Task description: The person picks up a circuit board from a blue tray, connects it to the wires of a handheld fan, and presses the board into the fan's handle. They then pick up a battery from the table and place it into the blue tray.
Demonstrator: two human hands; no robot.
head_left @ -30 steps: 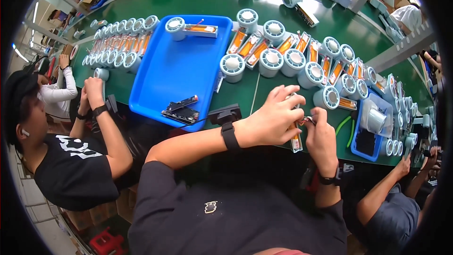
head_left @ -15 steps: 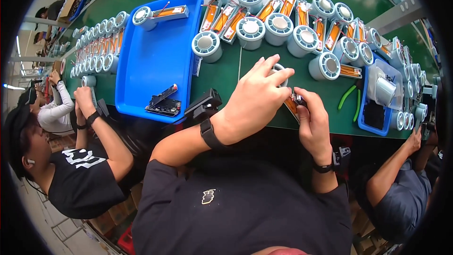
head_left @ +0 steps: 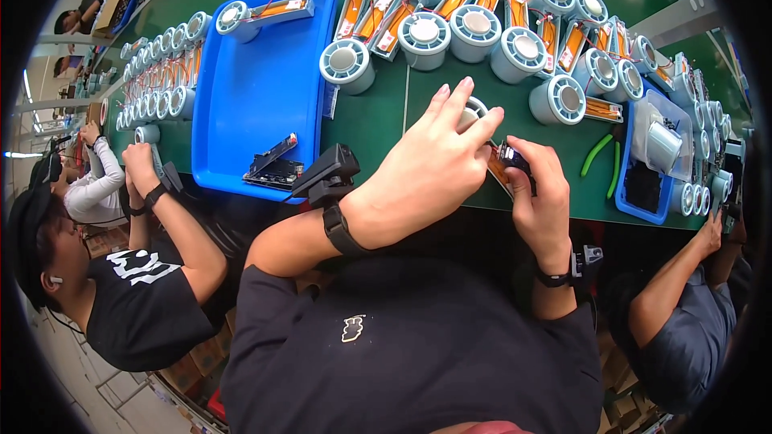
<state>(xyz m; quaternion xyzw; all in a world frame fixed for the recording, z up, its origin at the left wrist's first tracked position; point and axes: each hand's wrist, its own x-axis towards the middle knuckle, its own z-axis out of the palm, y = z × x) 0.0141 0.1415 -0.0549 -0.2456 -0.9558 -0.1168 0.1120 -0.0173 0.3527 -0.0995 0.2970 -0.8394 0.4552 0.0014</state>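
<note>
My left hand (head_left: 438, 165) lies across a light-blue round housing (head_left: 472, 112), its visible fingers stretched and spread; the thumb's grip is partly hidden. From under this hand a narrow tray-like arm of the unit, with an orange strip (head_left: 500, 173), points toward me. Between thumb and fingers, my right hand (head_left: 540, 193) pinches a small black part (head_left: 513, 157) beside that arm. Exactly what the part is, I cannot make out. Similar units with round housings (head_left: 424, 38) and orange-wrapped strips (head_left: 396, 30) stand beyond my hands.
Left of me is a blue tray (head_left: 257, 96) with one unit (head_left: 237, 20) and black circuit boards (head_left: 275, 167). Green-handled pliers (head_left: 599, 161) lie at the right, beside a blue bin (head_left: 651, 213). People sit on both sides (head_left: 145, 289), with more units along the green table (head_left: 378, 104).
The whole view has shifted slightly. My left hand stays spread over the housing, and my right hand keeps its pinch on the small black part, with only slight finger movement.
</note>
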